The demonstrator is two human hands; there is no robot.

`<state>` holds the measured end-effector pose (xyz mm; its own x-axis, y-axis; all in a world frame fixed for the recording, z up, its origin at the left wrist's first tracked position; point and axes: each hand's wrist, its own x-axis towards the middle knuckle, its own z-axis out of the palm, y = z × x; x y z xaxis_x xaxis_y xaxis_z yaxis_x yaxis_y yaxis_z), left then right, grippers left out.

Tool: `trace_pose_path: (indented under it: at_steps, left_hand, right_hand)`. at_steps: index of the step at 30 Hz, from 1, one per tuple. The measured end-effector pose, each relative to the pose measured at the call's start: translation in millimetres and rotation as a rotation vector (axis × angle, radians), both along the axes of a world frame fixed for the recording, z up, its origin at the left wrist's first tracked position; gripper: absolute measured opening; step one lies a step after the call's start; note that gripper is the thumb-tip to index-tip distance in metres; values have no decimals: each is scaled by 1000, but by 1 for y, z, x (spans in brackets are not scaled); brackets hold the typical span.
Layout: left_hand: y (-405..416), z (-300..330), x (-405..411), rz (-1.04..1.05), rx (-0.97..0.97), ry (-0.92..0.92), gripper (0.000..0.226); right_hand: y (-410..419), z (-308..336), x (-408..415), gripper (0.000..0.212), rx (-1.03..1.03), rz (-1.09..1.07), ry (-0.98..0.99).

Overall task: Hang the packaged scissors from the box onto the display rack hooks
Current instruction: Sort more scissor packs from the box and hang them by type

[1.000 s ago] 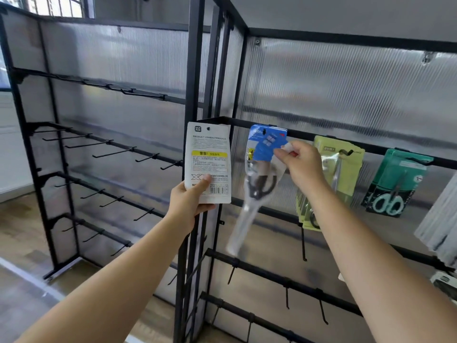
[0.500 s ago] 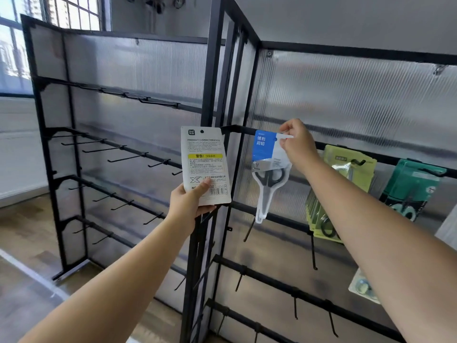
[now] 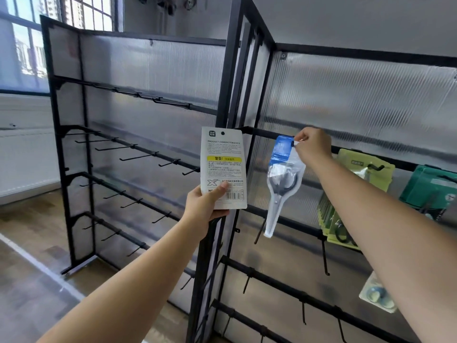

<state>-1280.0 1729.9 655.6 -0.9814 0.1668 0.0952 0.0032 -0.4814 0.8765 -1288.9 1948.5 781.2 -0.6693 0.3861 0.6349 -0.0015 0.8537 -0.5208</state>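
My right hand (image 3: 312, 146) pinches the top edge of a blue-topped clear pack of scissors (image 3: 282, 179) up against the upper bar of the black display rack (image 3: 262, 132). The pack hangs down from my fingers, tip pointing down; whether it is on a hook is hidden by my fingers. My left hand (image 3: 206, 209) grips the bottom of a white carded scissors pack (image 3: 223, 164), held upright with its printed back towards me, just left of the rack's corner post.
Yellow-green scissors packs (image 3: 358, 184) and green packs (image 3: 430, 186) hang on hooks further right on the same bar. Another pale pack (image 3: 376, 295) hangs lower right. A second rack panel (image 3: 138, 154) with several bare hooks stands to the left, over a wooden floor.
My right hand carried the blue-topped pack up and to the upper bar, then steadied it there; it now hangs straighter. The white pack in my left hand stayed about where it was.
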Motion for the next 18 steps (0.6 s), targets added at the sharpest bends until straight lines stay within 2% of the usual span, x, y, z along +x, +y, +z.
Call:
trace_pose_path:
  at_steps: [4, 6, 8, 9, 10, 13, 14, 16, 18]
  left_hand:
    - [1, -3, 2, -30, -35, -9, 15]
    - [0, -5, 4, -76, -48, -11, 21]
    - [2, -8, 5, -199, -49, -22, 36]
    - [4, -9, 7, -290, -41, -31, 39]
    - [9, -11, 8, -385, -34, -40, 39]
    - [34, -13, 15, -586, 7, -125, 33]
    - [45, -13, 19, -625, 22, -141, 33]
    - [70, -11, 29, -710, 71, -163, 33]
    - [95, -8, 40, -786, 64, -178, 38]
  right_hand:
    - [10, -17, 0, 34, 402, -107, -91]
    - [8, -30, 7, 40, 437, -169, 38]
    - [0, -46, 19, 32, 214, -104, 222]
    - [-5, -54, 25, 26, 45, -6, 238]
    - [-10, -62, 31, 20, -149, 115, 190]
    - [-24, -75, 52, 11, -685, 445, -127]
    - [-24, -79, 59, 12, -778, 559, -204]
    - [-17, -85, 74, 20, -877, 810, -216]
    - [-4, -86, 92, 20, -914, 842, -133]
